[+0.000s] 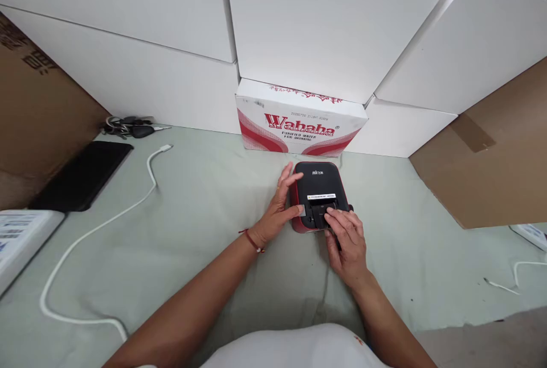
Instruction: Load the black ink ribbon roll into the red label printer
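Observation:
A small black and red printer [318, 183] lies flat on the cloth-covered table, with a logo near its far edge and a white label strip across its top. My left hand [280, 205] holds the printer's left side, its thumb on a grey square at the near left corner and its fingers along the red edge. At the near right part of the printer, my right hand [348, 240] has bent fingertips on the dark recessed piece below the label strip, its thumb against the front edge. The right fingers partly cover that piece.
Behind the printer stands a Wahaha water carton [301, 120], against large white boxes [333, 20]. Leftward lie a white cable [102, 223], a dark phone [85, 177] and keys [130, 127]. Brown cardboard [491, 151] bounds the right side, near another white cable [515, 274].

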`<state>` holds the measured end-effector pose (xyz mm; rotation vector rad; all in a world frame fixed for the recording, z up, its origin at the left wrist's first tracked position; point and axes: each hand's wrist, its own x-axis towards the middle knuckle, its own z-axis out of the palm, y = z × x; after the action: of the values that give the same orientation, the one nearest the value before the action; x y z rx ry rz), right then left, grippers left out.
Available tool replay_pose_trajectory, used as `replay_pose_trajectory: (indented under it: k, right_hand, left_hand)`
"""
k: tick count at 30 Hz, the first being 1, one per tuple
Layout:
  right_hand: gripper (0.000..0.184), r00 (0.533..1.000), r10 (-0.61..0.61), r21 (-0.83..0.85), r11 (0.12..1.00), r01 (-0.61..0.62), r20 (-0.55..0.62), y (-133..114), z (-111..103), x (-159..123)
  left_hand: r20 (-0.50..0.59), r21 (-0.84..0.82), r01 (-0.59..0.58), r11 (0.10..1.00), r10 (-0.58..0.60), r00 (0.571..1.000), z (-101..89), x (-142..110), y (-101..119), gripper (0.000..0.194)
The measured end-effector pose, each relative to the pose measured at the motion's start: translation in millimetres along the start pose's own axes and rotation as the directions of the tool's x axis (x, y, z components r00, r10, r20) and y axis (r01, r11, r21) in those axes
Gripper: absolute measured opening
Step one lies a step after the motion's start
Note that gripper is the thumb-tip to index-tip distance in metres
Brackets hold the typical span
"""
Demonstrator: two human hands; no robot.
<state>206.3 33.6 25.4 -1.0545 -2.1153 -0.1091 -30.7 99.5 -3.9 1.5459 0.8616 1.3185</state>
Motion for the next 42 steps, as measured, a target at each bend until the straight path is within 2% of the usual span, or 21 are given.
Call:
replay_pose_trajectory:
  k: [2,3,8,12,13,14,15,17,18,19,22,25,27,30,32,33,34,36,39,40,42]
  right_hand:
    - [0.06,1.0,-0.009,0.002,1.0,0.009,0.007,-1,-3,1]
    - [0.058,1.0,-0.01,0.009,1.0,0.01,0.017,-1,-6,2]
    - [0.034,0.989,0.001,0.138,0.99,-0.021,0.145,7,-33,27]
    - [0.021,0.959,0.095,0.217,0.964,-0.156,0.266,21,-46,77]
    - [0.022,0.936,0.138,0.17,0.965,-0.202,0.324,24,-44,93]
    - [0.024,0.893,0.187,0.073,0.969,-0.236,0.409,26,-40,109]
    - [0.026,0.831,0.238,-0.055,0.968,-0.244,0.503,27,-34,125]
    - [0.03,0.679,0.334,-0.296,0.939,-0.176,0.654,25,-17,152]
    - [0.035,0.614,0.367,-0.372,0.92,-0.126,0.699,22,-7,162]
    - [0.039,0.569,0.385,-0.413,0.907,-0.085,0.727,19,2,170]
    - [0.037,0.507,0.399,-0.446,0.895,-0.033,0.764,12,21,180]
    - [0.036,0.491,0.422,-0.467,0.884,-0.036,0.762,7,19,178]
    - [0.037,0.501,0.427,-0.462,0.885,-0.059,0.753,6,2,171]
    - [0.035,0.555,0.416,-0.32,0.909,-0.267,0.72,9,-43,153]
    - [0.042,0.6,0.454,-0.184,0.87,-0.456,0.658,20,-80,136]
    - [0.046,0.617,0.496,-0.172,0.844,-0.508,0.611,27,-97,127]
    - [0.048,0.616,0.542,-0.19,0.818,-0.543,0.572,37,-111,117]
    - [0.047,0.561,0.612,-0.269,0.772,-0.576,0.557,58,-130,96]
    - [0.032,0.455,0.657,-0.384,0.737,-0.556,0.601,85,-131,67]
    - [0.03,0.447,0.66,-0.4,0.736,-0.546,0.604,91,-125,59]
    - [0.035,0.481,0.655,-0.394,0.746,-0.538,0.583,95,-107,48]
  left_hand:
    - [-0.013,-0.008,0.029,1.0,-0.029,1.0,0.8,0,-7,0.093]
    - [0.0,0.001,0.031,1.0,-0.031,1.0,0.9,0,-9,0.097]
    - [0.058,0.045,0.003,0.999,-0.006,0.998,2.0,-2,-15,0.092]
    - [0.021,0.103,-0.002,0.995,0.0,1.0,5.7,-3,-15,0.091]
    - [0.018,0.117,-0.008,0.993,0.006,1.0,6.8,-3,-15,0.092]
    - [0.019,0.128,-0.014,0.992,0.012,1.0,7.7,-3,-16,0.091]
    - [0.026,0.137,-0.02,0.99,0.017,1.0,8.5,-2,-16,0.09]
    - [0.04,0.15,-0.032,0.988,0.026,0.999,9.7,-1,-19,0.087]
    - [0.044,0.154,-0.039,0.987,0.032,0.998,10.0,-1,-20,0.086]
    - [0.046,0.158,-0.047,0.986,0.04,0.998,10.2,0,-21,0.085]
    - [0.049,0.167,-0.073,0.983,0.066,0.997,10.5,1,-23,0.084]
    - [0.046,0.176,-0.077,0.981,0.07,0.997,10.5,0,-23,0.082]
    - [0.038,0.179,-0.069,0.981,0.063,0.997,10.4,1,-23,0.082]
    - [0.035,0.17,-0.059,0.984,0.053,0.998,9.9,2,-21,0.084]
    - [0.04,0.16,-0.05,0.986,0.044,0.998,9.4,2,-20,0.086]
    - [0.042,0.155,-0.043,0.987,0.037,0.998,9.2,2,-19,0.086]
    - [0.043,0.152,-0.037,0.988,0.031,0.999,9.0,2,-19,0.086]
    - [0.04,0.148,-0.028,0.989,0.023,0.999,8.7,3,-18,0.085]
    - [0.037,0.146,-0.025,0.989,0.02,0.999,8.4,3,-16,0.084]
    - [0.036,0.146,-0.023,0.989,0.018,0.999,8.3,3,-16,0.084]
    - [0.039,0.147,-0.021,0.989,0.015,0.999,8.1,3,-17,0.084]
